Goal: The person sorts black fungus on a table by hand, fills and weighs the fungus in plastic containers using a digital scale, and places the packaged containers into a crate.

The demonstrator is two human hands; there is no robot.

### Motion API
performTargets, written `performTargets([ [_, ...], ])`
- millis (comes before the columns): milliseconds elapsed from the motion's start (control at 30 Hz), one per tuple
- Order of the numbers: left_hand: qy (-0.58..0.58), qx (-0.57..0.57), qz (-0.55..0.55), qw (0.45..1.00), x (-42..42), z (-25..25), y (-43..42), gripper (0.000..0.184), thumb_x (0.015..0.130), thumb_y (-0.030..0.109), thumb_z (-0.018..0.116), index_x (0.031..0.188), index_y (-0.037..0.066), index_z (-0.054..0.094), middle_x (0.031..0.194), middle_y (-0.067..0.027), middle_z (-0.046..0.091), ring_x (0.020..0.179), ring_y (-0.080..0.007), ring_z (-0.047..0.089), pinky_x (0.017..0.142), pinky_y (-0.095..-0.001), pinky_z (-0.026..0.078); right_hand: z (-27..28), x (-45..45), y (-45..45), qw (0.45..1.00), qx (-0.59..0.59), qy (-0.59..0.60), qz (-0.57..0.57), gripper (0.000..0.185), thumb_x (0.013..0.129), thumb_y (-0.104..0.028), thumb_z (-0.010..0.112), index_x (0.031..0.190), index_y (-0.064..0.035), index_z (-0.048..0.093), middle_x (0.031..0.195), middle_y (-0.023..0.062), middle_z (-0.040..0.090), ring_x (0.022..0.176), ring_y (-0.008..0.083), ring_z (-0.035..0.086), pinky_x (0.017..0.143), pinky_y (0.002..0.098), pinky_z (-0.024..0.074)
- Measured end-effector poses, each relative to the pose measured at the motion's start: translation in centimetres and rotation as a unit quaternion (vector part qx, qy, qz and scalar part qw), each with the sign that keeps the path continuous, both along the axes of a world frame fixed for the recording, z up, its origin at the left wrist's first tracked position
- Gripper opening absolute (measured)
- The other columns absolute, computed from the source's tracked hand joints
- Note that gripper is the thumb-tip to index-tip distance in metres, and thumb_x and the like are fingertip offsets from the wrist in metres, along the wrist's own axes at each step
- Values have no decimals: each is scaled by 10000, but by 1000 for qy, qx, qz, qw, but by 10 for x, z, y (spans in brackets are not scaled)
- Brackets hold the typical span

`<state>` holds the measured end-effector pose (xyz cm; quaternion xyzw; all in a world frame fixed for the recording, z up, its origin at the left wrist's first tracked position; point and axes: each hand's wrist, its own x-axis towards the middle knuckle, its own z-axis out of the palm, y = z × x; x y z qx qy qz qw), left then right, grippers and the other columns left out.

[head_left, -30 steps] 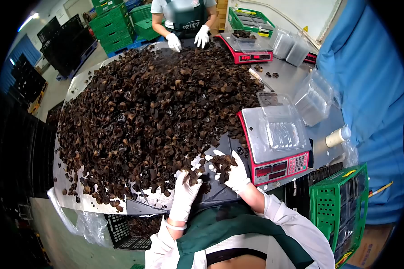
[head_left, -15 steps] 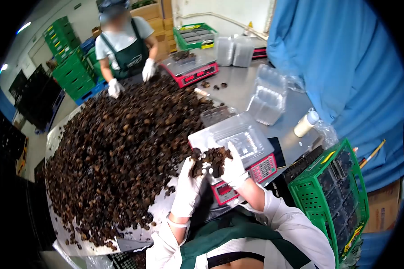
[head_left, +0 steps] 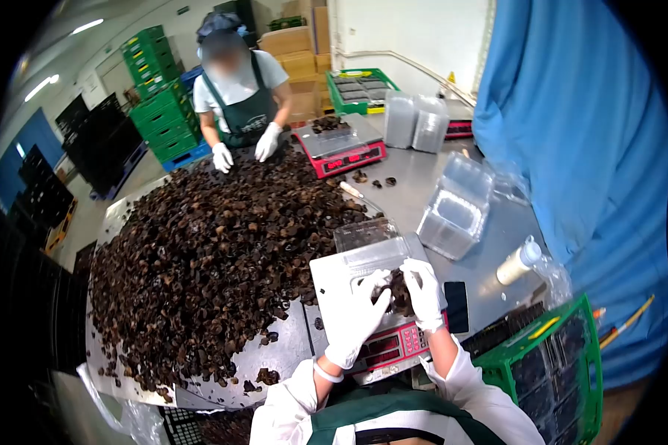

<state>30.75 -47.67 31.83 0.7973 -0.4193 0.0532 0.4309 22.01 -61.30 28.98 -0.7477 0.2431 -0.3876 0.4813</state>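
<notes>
Wall point(head_left: 416, 30): white, stood at the back. Curtain point(head_left: 579, 185): blue, hung in folds at right. Strip lights point(head_left: 87, 28): lit, ran overhead at upper left. Floor point(head_left: 89, 215): pale, showed at left. Surface point(head_left: 408, 199): grey metal, stood at centre.

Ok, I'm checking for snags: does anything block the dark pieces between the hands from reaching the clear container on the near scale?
Nothing visible. The left hand and right hand have the dark pieces between them, right at the clear container on the near scale; the clear flap lies beyond. The hands hide part of the container.
</notes>
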Motion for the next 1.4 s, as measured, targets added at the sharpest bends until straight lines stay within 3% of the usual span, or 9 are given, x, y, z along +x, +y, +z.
performTargets([
  [67, 8, 29, 28, 999, 1, -6, 12, 216, 806, 206, 636, 1004, 117, 644, 956, -73, 625, 919, -246, 582, 828, -362, 447, 6, -4, -3, 995, -101, 15, -14, 124, 847, -44, 602, 961, -26, 645, 1055, 128, 594, 1015, 252, 578, 915, 331, 442],
  [167, 301, -172, -2, 938, 10, -24, 59, 181, 813, -1, 588, 993, 15, 580, 1067, -115, 631, 1033, -216, 594, 910, -342, 464, 4, -8, -12, 987, -156, 22, -2, 119, 840, -22, 594, 947, -29, 645, 1030, 123, 608, 1024, 244, 576, 928, 340, 434],
  [300, 243, -173, 193, 935, 19, -47, 189, 174, 840, 31, 567, 1008, 9, 607, 1068, -117, 639, 1003, -199, 596, 888, -311, 468, 12, -10, -7, 993, -113, 16, 3, 132, 863, 22, 542, 956, -7, 630, 1050, 110, 600, 1036, 227, 565, 937, 340, 425],
  [567, 76, -22, 620, 781, -48, -118, 454, 364, 831, 28, 566, 1191, -18, 532, 1204, -171, 546, 1135, -285, 516, 1002, -367, 383, 22, 30, 60, 993, -62, 3, 96, 145, 898, -14, 501, 993, 9, 609, 1094, 113, 593, 1064, 211, 549, 961, 323, 398],
  [767, 81, 15, 500, 862, -6, -112, 435, 404, 786, 53, 630, 1183, 23, 558, 1177, -156, 564, 1118, -300, 518, 993, -393, 382, 21, 101, 181, 935, -43, 127, 328, 321, 807, -100, 639, 1122, -49, 613, 1144, 110, 588, 1059, 242, 562, 954, 338, 418],
  [967, 24, 48, 319, 946, 81, -131, 394, 472, 790, 177, 685, 1222, 40, 553, 1172, -144, 593, 1085, -308, 547, 953, -385, 427, -30, 216, 296, 790, -279, 231, 494, 859, 688, -307, 777, 1424, -223, 342, 1487, 177, 257, 1321, 395, 325, 1054, 446, 358],
  [1033, -2, 78, 298, 951, 103, -141, 381, 521, 764, 187, 695, 1235, 38, 533, 1174, -142, 580, 1044, -311, 547, 898, -392, 447, -57, 242, 324, 746, -402, 260, 463, 909, 635, -341, 806, 1415, -258, 347, 1504, 175, 209, 1313, 430, 317, 967, 443, 448],
  [1200, -21, 132, 233, 963, 105, -153, 362, 279, 732, 112, 657, 996, 55, 585, 1035, -112, 574, 906, -301, 547, 742, -394, 459, -94, 216, 331, 718, -485, 227, 445, 582, 637, -252, 771, 1179, -208, 565, 1311, 95, 454, 1122, 285, 474, 785, 408, 466],
  [1400, 11, 45, 80, 996, 67, -146, 346, 133, 792, 86, 582, 922, 61, 594, 981, -93, 586, 843, -280, 567, 728, -367, 482, -100, 125, 273, 783, -426, 224, 393, 483, 687, -146, 709, 1155, -173, 589, 1269, 87, 504, 1171, 294, 465, 874, 386, 431],
])
